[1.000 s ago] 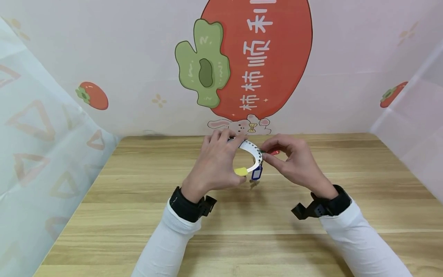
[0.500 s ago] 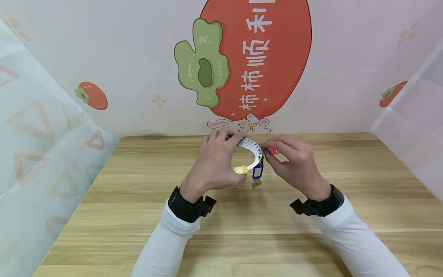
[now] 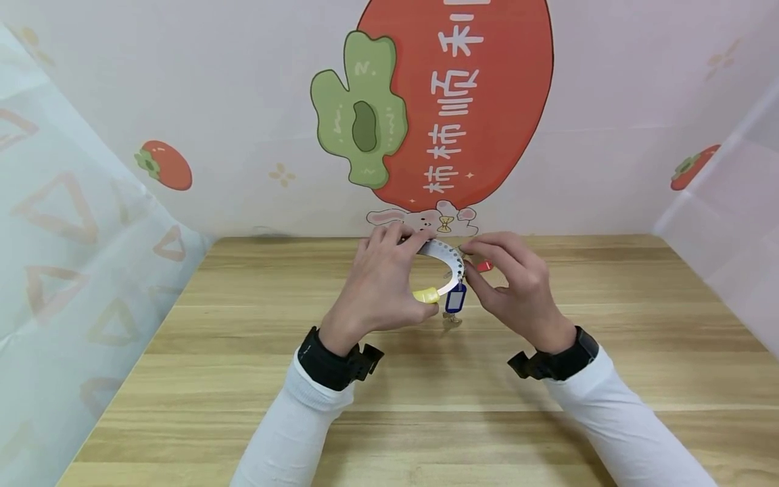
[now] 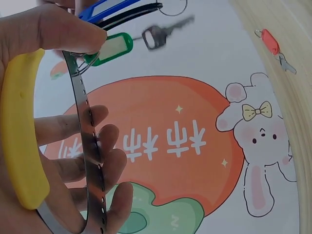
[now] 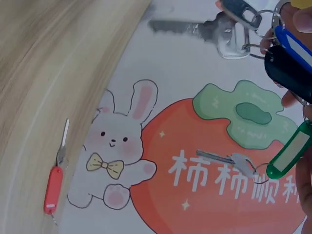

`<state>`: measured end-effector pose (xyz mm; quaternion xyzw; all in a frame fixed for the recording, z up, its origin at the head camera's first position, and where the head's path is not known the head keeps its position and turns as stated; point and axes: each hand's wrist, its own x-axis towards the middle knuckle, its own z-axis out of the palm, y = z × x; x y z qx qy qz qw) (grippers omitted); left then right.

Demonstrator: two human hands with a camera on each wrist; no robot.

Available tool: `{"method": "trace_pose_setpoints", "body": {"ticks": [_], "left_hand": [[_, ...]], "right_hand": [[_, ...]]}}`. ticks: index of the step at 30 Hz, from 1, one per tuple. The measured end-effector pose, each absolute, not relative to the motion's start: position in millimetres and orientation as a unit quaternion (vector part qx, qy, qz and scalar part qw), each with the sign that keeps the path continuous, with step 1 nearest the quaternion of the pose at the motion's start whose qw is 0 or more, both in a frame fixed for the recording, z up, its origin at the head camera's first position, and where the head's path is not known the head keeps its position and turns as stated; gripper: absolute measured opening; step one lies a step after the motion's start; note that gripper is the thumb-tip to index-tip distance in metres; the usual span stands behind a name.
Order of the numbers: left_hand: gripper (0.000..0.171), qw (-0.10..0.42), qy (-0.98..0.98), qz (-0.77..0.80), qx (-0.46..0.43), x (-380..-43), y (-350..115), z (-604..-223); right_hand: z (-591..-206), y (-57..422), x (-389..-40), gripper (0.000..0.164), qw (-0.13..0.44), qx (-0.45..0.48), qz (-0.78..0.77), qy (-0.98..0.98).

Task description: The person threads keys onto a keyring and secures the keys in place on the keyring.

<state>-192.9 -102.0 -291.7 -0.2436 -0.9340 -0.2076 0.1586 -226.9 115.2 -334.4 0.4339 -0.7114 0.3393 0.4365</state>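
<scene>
My left hand (image 3: 380, 291) grips a curved metal key holder (image 3: 452, 260) with a row of holes and a yellow handle (image 4: 22, 131). My right hand (image 3: 517, 287) has thumb and fingertips at its right edge, pinching around the green-tagged key's ring; the grasp is mostly hidden. A green key tag (image 5: 290, 148) and its small key (image 5: 241, 163) dangle from that edge. A blue key tag (image 3: 455, 297), a black fob (image 5: 287, 73) and a larger silver key (image 5: 231, 39) hang there too.
A red-tagged key (image 5: 53, 190) lies on the wooden table (image 3: 389, 433), behind my right hand in the head view. The printed backdrop (image 3: 243, 122) rises at the table's far edge, and a side sheet (image 3: 67, 270) stands along the left.
My right hand shifts slightly at the holder's edge, its fingers rising and the wrist turning a little inward. The hanging blue tag swings slightly right. My left hand stays nearly still.
</scene>
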Motion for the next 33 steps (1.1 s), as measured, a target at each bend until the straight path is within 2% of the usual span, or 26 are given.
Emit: {"method": "trace_pose_setpoints", "body": {"ticks": [3, 5, 14, 20, 25, 30, 33], "left_hand": [[0.085, 0.156, -0.935, -0.206, -0.244, -192.8, -101.0, -292.1], [0.086, 0.155, -0.935, -0.204, -0.244, -192.8, -101.1, -292.3], [0.087, 0.154, -0.936, -0.204, -0.243, -192.3, -101.6, -292.2], [0.086, 0.16, -0.933, -0.208, -0.247, -192.4, -101.5, -291.8], [0.084, 0.167, -0.93, -0.212, -0.25, -192.9, -102.1, -291.3], [0.084, 0.17, -0.931, -0.21, -0.246, -193.5, -103.8, -290.8], [0.085, 0.171, -0.933, -0.205, -0.241, -193.6, -105.0, -290.3]], "right_hand": [[-334.4, 117.4, -227.4, 0.039, 0.404, 0.423, 0.352, -0.731], [-334.2, 117.8, -228.2, 0.043, 0.396, 0.422, 0.355, -0.734], [-333.7, 118.2, -228.7, 0.041, 0.413, 0.431, 0.337, -0.728], [-336.6, 117.4, -228.4, 0.03, 0.455, 0.439, 0.339, -0.696], [-338.8, 116.6, -227.5, 0.016, 0.446, 0.428, 0.352, -0.703], [-338.1, 116.1, -228.1, 0.033, 0.431, 0.424, 0.361, -0.71], [-336.5, 114.9, -228.7, 0.032, 0.432, 0.423, 0.368, -0.706]]}}
